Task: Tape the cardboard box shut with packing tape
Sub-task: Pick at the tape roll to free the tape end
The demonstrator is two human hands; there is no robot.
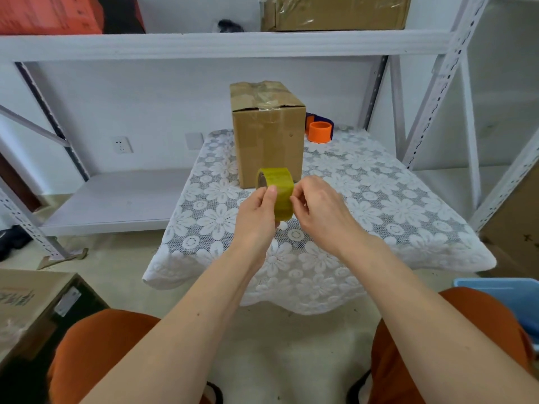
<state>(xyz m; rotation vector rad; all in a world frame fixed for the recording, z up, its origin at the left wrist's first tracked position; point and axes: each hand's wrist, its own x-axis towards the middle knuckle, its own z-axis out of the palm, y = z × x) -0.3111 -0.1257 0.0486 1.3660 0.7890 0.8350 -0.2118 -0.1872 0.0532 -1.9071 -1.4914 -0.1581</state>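
Both forearms reach forward over my orange-clad knees. My left hand grips a roll of yellowish packing tape above the lace-covered tabletop; my right hand pinches its edge. Just behind stands the upright cardboard box, an orange tape roll beside it.

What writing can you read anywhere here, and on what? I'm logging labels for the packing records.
No text can be read.
Box at lower left: dark printed marks, too blurred to read.
White label on the dark object beside it: too small to read.
Red box on the shelf: faint print, unreadable.
Cardboard box and tape roll: no text visible.
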